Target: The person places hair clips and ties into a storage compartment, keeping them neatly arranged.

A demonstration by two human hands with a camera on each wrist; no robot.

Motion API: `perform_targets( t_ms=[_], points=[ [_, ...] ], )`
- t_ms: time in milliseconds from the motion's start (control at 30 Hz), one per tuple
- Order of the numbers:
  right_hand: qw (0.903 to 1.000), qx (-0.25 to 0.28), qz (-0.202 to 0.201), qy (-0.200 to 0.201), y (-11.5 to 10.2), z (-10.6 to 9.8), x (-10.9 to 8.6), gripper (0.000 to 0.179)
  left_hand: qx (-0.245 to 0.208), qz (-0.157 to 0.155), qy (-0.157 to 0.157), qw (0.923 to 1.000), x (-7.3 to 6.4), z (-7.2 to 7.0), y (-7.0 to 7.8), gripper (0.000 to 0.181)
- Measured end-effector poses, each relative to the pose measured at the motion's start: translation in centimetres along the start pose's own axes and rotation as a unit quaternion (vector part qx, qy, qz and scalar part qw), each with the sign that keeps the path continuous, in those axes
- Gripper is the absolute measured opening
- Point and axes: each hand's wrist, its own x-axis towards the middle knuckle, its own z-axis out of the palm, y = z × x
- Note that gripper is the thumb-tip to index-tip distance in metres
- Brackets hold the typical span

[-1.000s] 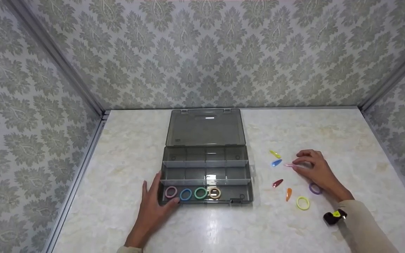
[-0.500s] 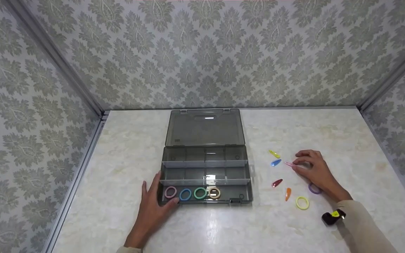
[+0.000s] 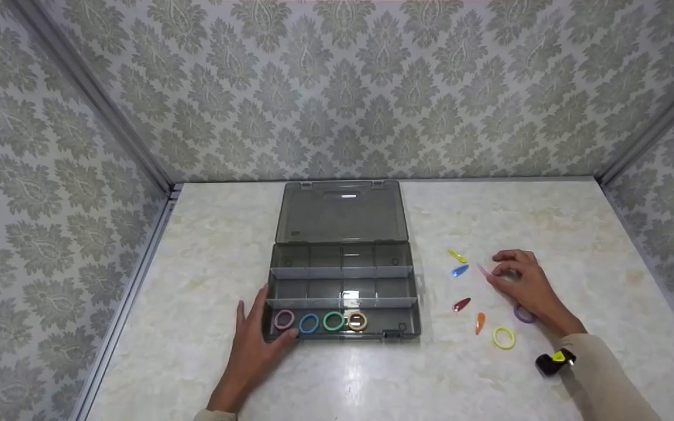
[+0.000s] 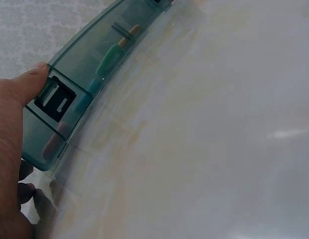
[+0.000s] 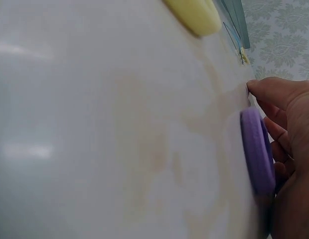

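Note:
A smoky see-through divided box (image 3: 341,287) lies open on the table, and my left hand (image 3: 253,345) grips its front left corner, the thumb at the front wall beside the black latch (image 4: 55,98). In the front compartment sit a pink hair tie (image 3: 284,311), a blue one, a green one and a beige one. To the right of the box, my right hand (image 3: 525,283) pinches a pink snap hair clip (image 3: 483,271) between thumb and index finger, low over the table. A purple hair tie (image 5: 256,149) lies under the right wrist.
Between box and right hand lie a yellow clip (image 3: 457,256), a blue clip (image 3: 460,270), a red clip (image 3: 461,304) and an orange clip (image 3: 480,323). A yellow hair tie (image 3: 504,338) is nearer the front. Patterned walls (image 3: 343,88) stand behind and at both sides.
The pink hair clip has turned in the right fingers, from lying nearly level to slanting with its tip up and left. The left hand and the box stay put.

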Motion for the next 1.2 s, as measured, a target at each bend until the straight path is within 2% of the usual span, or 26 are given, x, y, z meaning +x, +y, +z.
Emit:
perform_targets(
  t_ms=[300, 467, 600, 700, 900, 1200],
  points=[
    [0.9994, -0.019, 0.028, -0.011, -0.5, 0.1, 0.1, 0.017, -0.003, -0.008, -0.003, 1.0, 0.0, -0.2, -0.1, 0.112],
    [0.9994, 0.006, 0.031, -0.01, -0.7, -0.3, 0.2, 0.013, 0.0, -0.008, -0.005, 1.0, 0.0, -0.2, -0.1, 0.112],
    [0.9994, -0.006, 0.032, -0.007, -1.0, -0.6, 0.2, 0.009, 0.0, -0.014, -0.008, 0.9999, 0.1, -0.1, -0.1, 0.112],
    [0.9995, -0.016, 0.029, 0.002, -1.2, -0.8, 0.2, 0.007, -0.002, -0.013, -0.009, 0.9999, 0.1, -0.1, -0.1, 0.111],
    [0.9995, -0.005, 0.008, 0.03, -1.8, -0.4, 0.2, 0.006, -0.002, 0.007, -0.001, 1.0, 0.1, -0.1, -0.3, 0.113],
    [0.9987, -0.002, -0.008, 0.05, -2.9, 0.4, 0.6, 0.008, -0.005, 0.009, -0.001, 0.9999, 0.2, 0.0, -0.2, 0.112]
  ],
)
